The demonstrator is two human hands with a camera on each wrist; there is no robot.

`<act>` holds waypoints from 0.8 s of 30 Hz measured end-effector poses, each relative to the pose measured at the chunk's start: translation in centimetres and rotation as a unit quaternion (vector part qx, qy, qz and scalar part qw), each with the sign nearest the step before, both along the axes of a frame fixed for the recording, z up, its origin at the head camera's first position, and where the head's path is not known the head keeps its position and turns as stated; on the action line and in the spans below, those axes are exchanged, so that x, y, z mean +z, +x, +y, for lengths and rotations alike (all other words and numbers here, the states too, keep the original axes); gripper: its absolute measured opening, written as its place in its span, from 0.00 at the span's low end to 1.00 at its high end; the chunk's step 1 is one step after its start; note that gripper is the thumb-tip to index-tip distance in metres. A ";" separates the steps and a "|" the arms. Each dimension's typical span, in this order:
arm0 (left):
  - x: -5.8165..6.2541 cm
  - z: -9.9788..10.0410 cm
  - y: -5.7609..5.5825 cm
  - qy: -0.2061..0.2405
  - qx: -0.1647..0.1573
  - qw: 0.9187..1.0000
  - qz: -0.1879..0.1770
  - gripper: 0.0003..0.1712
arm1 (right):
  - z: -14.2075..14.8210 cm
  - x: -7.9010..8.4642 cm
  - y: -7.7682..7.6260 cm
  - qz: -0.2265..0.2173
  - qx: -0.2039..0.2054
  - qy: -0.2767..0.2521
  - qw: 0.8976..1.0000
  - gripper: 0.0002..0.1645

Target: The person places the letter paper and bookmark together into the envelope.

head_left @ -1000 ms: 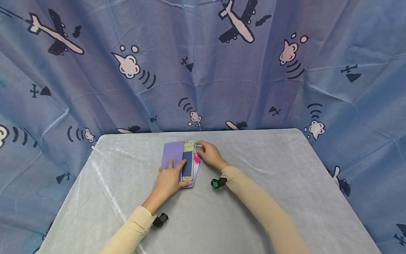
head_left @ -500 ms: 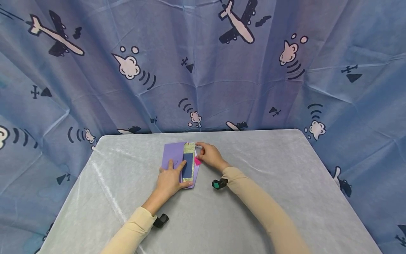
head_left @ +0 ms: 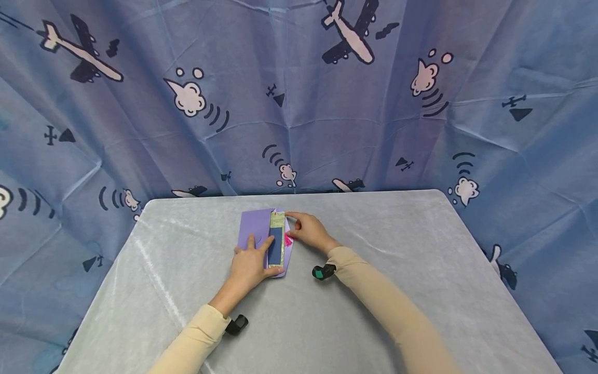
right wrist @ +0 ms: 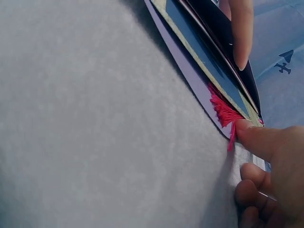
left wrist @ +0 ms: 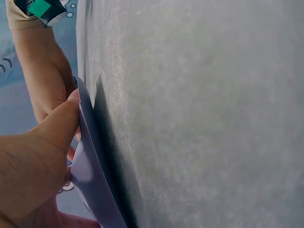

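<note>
A purple envelope (head_left: 253, 223) lies on the table, its pocket at left and its pale flap spread to the right. Partly inside the pocket sits a card (head_left: 276, 245) with a dark blue panel and yellow-green patterned border. A pink tassel (right wrist: 223, 108) hangs from the card over the flap. My left hand (head_left: 248, 264) presses on the envelope with spread fingers, and its thumb rests at the near edge. At the card's right side, my right hand (head_left: 312, 229) holds the edge between thumb (right wrist: 256, 137) and forefinger, beside the tassel. The other right fingers are curled under.
A grey-white cloth covers the table (head_left: 374, 249). Its far edge meets a blue curtain (head_left: 299, 93) printed with planes and clouds. Black wrist cameras stick out below each cuff, the right one (head_left: 323, 271) carrying a green mark.
The card has shifted slightly right and then back left into the envelope, with my right thumb and forefinger following. The tassel sits closer in. My left hand has stayed in place.
</note>
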State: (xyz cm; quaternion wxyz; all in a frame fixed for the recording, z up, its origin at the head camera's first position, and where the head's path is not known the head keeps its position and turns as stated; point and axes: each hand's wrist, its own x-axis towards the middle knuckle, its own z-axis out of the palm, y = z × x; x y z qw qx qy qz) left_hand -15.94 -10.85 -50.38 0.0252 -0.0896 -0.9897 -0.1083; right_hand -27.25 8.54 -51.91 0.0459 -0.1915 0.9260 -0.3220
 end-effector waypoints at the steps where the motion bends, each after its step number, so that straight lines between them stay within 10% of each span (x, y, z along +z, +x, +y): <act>1: 0.0 0.0 0.0 0.001 0.000 1.000 0.000 0.55 | -0.1 0.0 0.0 0.002 -0.003 0.002 1.000 0.36; 15: -0.2 0.0 -0.1 0.000 -0.002 1.000 0.004 0.55 | -0.3 -0.5 0.8 0.053 -0.017 0.002 0.998 0.31; 24: -0.1 0.1 0.0 -0.006 -0.002 1.000 0.000 0.56 | -0.5 -0.2 1.6 0.037 0.021 0.077 0.996 0.48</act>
